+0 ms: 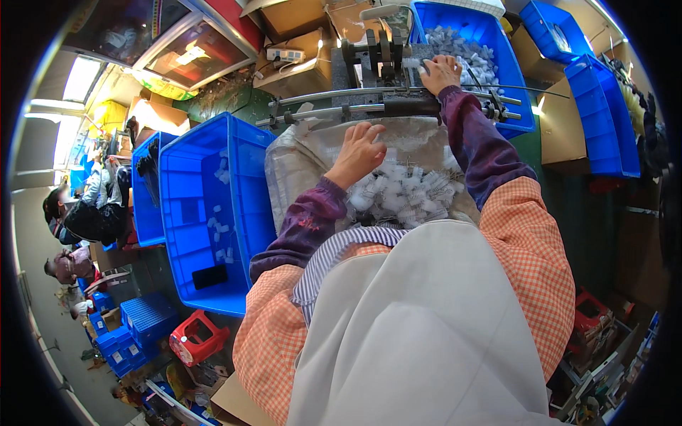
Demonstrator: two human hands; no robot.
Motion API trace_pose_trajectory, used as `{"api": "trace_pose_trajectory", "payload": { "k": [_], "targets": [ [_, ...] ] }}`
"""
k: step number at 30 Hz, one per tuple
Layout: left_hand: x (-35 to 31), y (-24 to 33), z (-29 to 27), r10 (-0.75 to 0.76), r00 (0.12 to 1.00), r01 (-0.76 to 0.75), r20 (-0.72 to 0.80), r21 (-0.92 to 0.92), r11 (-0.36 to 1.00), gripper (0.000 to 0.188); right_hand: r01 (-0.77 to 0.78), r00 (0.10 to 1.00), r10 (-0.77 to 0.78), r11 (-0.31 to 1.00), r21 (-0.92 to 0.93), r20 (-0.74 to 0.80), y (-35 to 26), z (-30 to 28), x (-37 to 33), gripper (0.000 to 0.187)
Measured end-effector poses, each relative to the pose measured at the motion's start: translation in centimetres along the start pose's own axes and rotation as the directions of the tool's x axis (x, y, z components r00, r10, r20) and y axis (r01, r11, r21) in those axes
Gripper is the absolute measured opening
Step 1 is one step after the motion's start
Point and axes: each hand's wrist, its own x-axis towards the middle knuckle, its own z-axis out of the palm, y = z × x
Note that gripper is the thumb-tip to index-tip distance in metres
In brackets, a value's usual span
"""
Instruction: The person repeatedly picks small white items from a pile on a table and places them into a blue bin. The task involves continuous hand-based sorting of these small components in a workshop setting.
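Right hand [442, 74]: fingers curved downward at the right side of the machine [379, 64]; whether they grip anything cannot be told. Left hand [359, 153]: fingers loosely bent, gripping nothing visible, with open room between them and the metal rods [323, 113]. White plastic parts [408, 193] lie heaped on the pale cloth [290, 157], nearer the body. One blue bin [250, 167] stands beyond the cloth's left edge; a second bin [513, 67], holding similar parts, flanks the machine's right edge.
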Motion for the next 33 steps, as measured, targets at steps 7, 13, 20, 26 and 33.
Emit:
{"api": "trace_pose_trajectory", "payload": {
  "k": [7,13,20,26,33],
  "targets": [
    [0.2,0.5,0.4,-0.044,0.983,0.075,0.180,-0.166,0.983,0.008,0.013,0.999,-0.013,1.000,-0.019,-0.033,-3.0,1.6,0.2,0.030],
    [0.0,0.7,0.6,-0.111,0.983,0.146,0.145,-0.254,0.956,0.008,0.034,0.999,-0.034,0.999,0.033,0.017,-6.6,1.8,0.5,0.028],
    [0.0,0.0,0.1,-0.147,0.988,0.113,-0.043,-0.447,0.887,0.008,0.016,0.998,-0.015,1.000,-0.025,0.057,-3.3,0.9,0.4,0.029],
    [1.4,0.2,-0.2,-0.147,0.989,0.118,-0.028,-0.459,0.881,0.007,0.001,0.994,-0.004,1.000,0.028,0.110,1.3,1.3,1.9,0.024],
    [3.7,1.2,-0.4,-0.090,0.995,0.063,-0.050,-0.394,0.917,0.008,-0.201,0.971,0.212,0.974,-0.103,0.111,4.3,-3.6,3.9,0.026]
  ]
}}
